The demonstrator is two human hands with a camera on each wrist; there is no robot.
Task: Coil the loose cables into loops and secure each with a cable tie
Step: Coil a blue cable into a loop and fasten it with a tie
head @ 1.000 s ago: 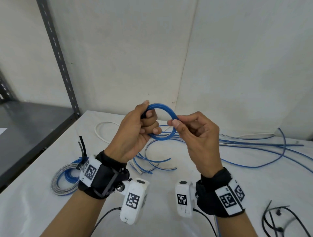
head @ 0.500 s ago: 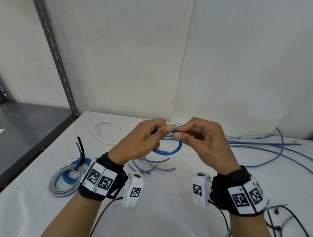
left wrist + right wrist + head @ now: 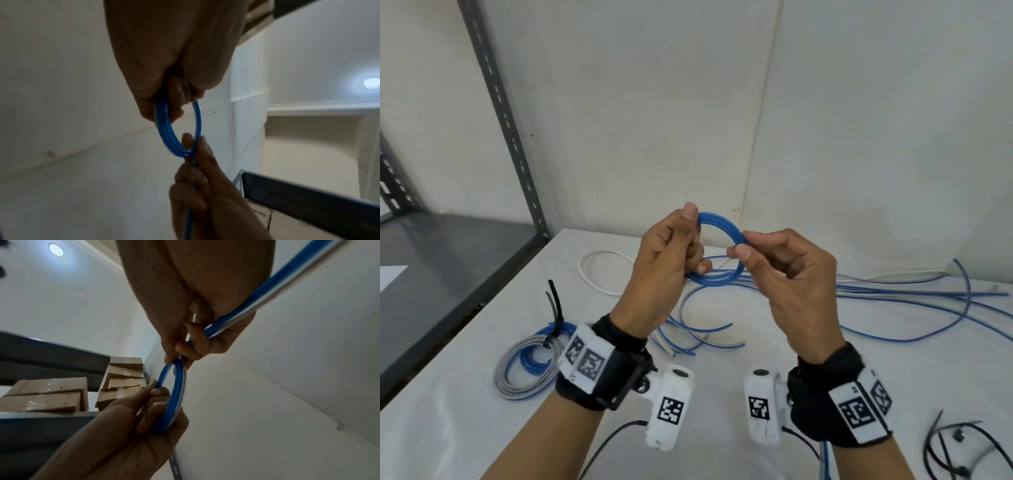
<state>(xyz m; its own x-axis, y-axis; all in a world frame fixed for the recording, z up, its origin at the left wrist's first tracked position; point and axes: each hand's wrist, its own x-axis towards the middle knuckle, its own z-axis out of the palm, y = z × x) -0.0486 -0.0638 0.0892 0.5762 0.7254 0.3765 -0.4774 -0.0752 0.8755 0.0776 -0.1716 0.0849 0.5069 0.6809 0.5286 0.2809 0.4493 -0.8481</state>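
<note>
Nearest us, low in the head view, both wrists carry black straps with white marker blocks and white camera pods.

At lower right of the frame a tangle of black cable ties [image 3: 959,452] lies on the white desk [image 3: 482,411].

At lower left sits a finished bundle [image 3: 527,363] of grey and blue loops, cinched by a black tie whose tail stands up.

Mid-frame, raised above the desk, we hold the blue coil [image 3: 722,226], several turns stacked into one small ring.

Left hand [image 3: 664,270]: grip clamped on the coil's left side, thumb on the near face, fingers curled through the ring. The right wrist view confirms the turns pressed between thumb and fingers [image 3: 156,402].

Right hand [image 3: 787,274]: grip pinched on the coil's right side between thumb and forefinger; the free length of the same cable runs back through the palm, seen in the right wrist view [image 3: 267,288].

Behind the hands, loose blue cables [image 3: 928,298] trail toward the right edge, with short curved pieces just below the coil.

A white cable [image 3: 592,274] loops left of centre.

Farthest, a grey metal shelf [image 3: 448,260] stands at left against the white wall.
</note>
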